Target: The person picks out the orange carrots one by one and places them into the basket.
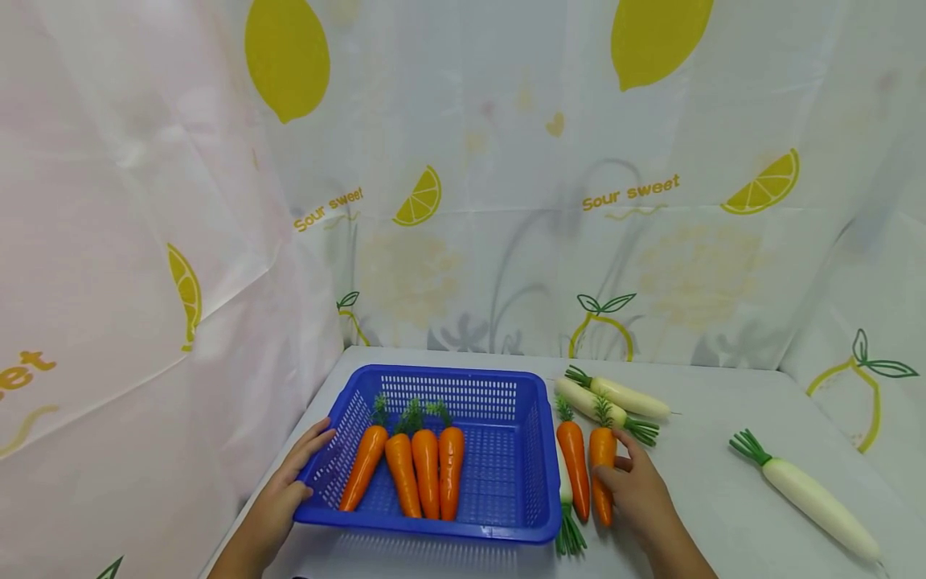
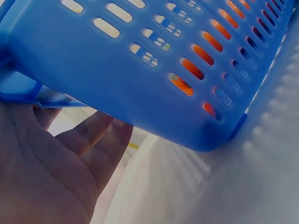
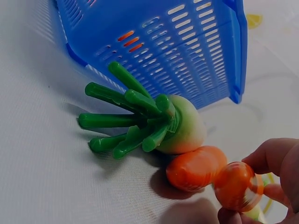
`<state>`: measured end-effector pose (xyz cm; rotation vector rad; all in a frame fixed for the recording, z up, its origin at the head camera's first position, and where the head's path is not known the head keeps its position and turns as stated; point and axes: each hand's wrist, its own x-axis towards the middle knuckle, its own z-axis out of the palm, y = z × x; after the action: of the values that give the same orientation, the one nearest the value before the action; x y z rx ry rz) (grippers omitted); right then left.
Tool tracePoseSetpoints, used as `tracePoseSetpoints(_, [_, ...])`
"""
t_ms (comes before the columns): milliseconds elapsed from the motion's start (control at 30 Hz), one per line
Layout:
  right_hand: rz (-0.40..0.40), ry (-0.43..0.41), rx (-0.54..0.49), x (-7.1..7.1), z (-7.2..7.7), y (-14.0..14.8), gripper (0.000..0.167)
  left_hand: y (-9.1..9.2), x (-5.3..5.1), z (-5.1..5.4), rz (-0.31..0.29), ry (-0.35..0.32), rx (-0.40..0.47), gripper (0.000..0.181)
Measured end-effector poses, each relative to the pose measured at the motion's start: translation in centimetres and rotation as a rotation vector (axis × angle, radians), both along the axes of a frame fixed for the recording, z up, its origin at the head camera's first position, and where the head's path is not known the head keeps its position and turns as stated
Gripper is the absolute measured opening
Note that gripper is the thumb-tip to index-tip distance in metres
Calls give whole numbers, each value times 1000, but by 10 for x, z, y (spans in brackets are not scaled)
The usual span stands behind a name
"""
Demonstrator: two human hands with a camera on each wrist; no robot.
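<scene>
My right hand (image 1: 640, 490) pinches an orange carrot (image 1: 603, 450) with a green leafy top, at the right of the blue basket (image 1: 535, 532). In the right wrist view the thumb and fingers hold this carrot's rounded orange body (image 3: 236, 186). Close beside it lies another carrot (image 1: 573, 458). A white radish (image 3: 187, 128) with green stalks lies between that carrot and the basket's wall. My left hand (image 1: 271, 507) grips the basket's left rim, its fingers partly hidden behind the rim in the left wrist view. Several carrots (image 1: 425, 466) lie side by side in the basket's left half.
Two white radishes (image 1: 629, 396) lie together at the back, right of the basket. A single white radish (image 1: 817, 498) lies at the far right of the white table (image 1: 709, 466). Curtains with lemon prints (image 1: 463, 265) stand behind and at the sides.
</scene>
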<state>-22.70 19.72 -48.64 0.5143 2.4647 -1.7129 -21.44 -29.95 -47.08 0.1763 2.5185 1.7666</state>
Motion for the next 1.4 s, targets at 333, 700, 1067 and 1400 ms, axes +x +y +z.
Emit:
tracePoseSetpoints(333, [-5, 23, -33, 3, 4, -2, 85, 0, -1, -1, -1, 1, -1, 85])
tracePoseSetpoints(700, [-11, 52, -78, 8, 15, -7, 83, -1, -1, -2, 8, -11, -17, 86])
tracePoseSetpoints(1067, [-19, 75, -190, 9, 23, -13, 88, -1, -1, -3, 14, -22, -15, 87])
tracePoseSetpoints(1400, [-6, 104, -227, 14, 36, -21, 85, -1, 0, -2, 17, -11, -7, 86])
